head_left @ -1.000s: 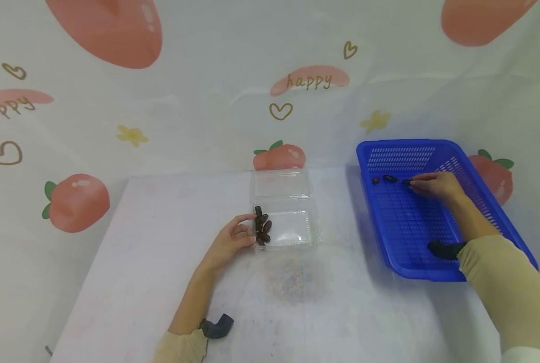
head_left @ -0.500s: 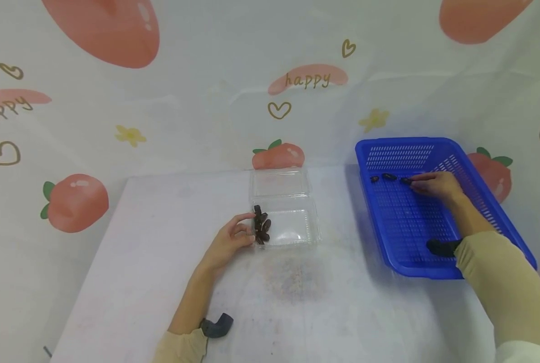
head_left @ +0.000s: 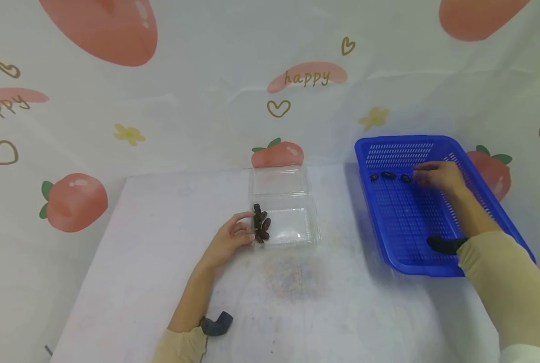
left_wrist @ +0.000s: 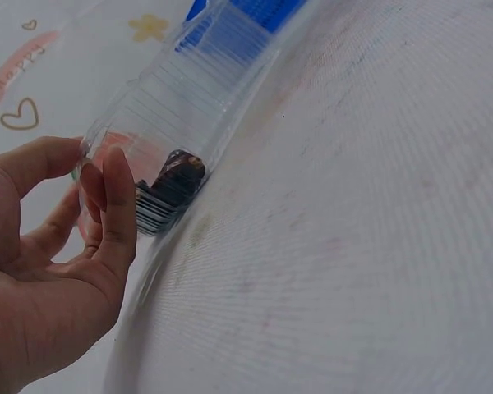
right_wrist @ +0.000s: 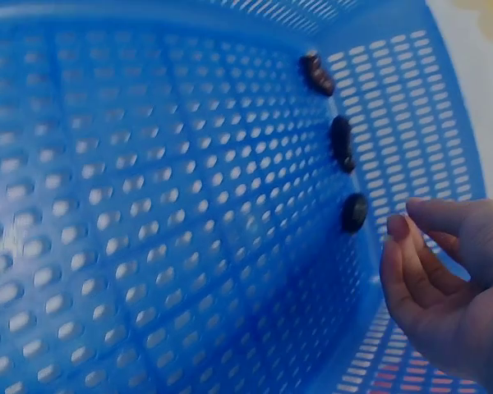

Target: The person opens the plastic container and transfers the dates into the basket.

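Observation:
In the head view a clear plastic box (head_left: 292, 224) lies with its lid folded back on the table. Several dark brown dates (head_left: 261, 224) are heaped along its left side. My left hand (head_left: 226, 242) holds the box's left wall between thumb and fingers; the left wrist view shows the fingertips (left_wrist: 117, 164) against the plastic. Inside the blue basket (head_left: 380, 247), three dates lie in a row near the far wall. My right hand (head_left: 442, 177) is just right of the nearest date (head_left: 405, 178), fingers loosely bent, apart from it and holding nothing.
White cloth covers the table (head_left: 161, 212). Behind it hangs a printed backdrop (head_left: 197, 101) with peaches, hearts and flowers. The basket's raised sides surround my right hand. A dark wrist strap piece (head_left: 444, 245) hangs over the basket from my right sleeve.
My right hand has let go of the third date and drawn slightly right and up from it. The date stays in the row. My left hand has kept its place on the box.

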Available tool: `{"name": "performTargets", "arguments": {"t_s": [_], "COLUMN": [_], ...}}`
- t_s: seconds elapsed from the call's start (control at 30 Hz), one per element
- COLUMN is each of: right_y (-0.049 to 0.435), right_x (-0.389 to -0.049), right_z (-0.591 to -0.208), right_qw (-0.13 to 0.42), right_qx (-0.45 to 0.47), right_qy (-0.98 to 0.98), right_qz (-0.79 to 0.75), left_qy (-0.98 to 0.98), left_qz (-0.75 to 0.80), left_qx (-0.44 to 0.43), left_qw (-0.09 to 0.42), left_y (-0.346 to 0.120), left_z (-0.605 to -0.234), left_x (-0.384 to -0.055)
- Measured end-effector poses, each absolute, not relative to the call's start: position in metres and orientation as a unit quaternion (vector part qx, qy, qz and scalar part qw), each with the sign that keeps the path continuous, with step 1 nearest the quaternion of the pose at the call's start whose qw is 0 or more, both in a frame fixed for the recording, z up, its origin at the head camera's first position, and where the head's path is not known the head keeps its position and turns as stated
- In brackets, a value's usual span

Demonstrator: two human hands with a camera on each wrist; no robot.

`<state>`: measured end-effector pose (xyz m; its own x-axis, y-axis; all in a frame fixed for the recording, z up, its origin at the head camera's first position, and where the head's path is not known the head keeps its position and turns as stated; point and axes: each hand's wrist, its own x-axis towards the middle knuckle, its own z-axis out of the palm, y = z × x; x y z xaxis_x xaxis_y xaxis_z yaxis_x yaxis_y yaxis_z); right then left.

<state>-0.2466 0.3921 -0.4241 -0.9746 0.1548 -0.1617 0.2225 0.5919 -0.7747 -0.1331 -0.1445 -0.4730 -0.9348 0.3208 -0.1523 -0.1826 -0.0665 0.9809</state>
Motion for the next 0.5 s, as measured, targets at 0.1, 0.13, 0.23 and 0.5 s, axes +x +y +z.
{"name": "performTargets", "arguments": {"t_s": [0.1,0.13,0.23,0.5], "right_y": [0.392,0.390,0.383,0.350], "right_x": [-0.247,-0.245,-0.240,-0.229], "right_z": [-0.420,-0.417,-0.403,-0.378], "right_qw": [0.025,0.020,0.015,0.009], "right_qx": [0.111,0.109,0.099,0.027], "right_qy": [0.868,0.863,0.860,0.837], "right_qz": [-0.483,-0.492,-0.501,-0.546], "left_qy": [0.661,0.660,0.660,0.659], "left_qz": [0.729,0.729,0.728,0.729], "left_qx": [0.052,0.053,0.059,0.052], "left_qw": [0.173,0.174,0.178,0.179], "left_y": [-0.143,-0.142,-0.140,-0.143], "left_z": [-0.474,-0.474,-0.474,-0.472], "left_x": [-0.134,-0.135,-0.136,-0.135]}}
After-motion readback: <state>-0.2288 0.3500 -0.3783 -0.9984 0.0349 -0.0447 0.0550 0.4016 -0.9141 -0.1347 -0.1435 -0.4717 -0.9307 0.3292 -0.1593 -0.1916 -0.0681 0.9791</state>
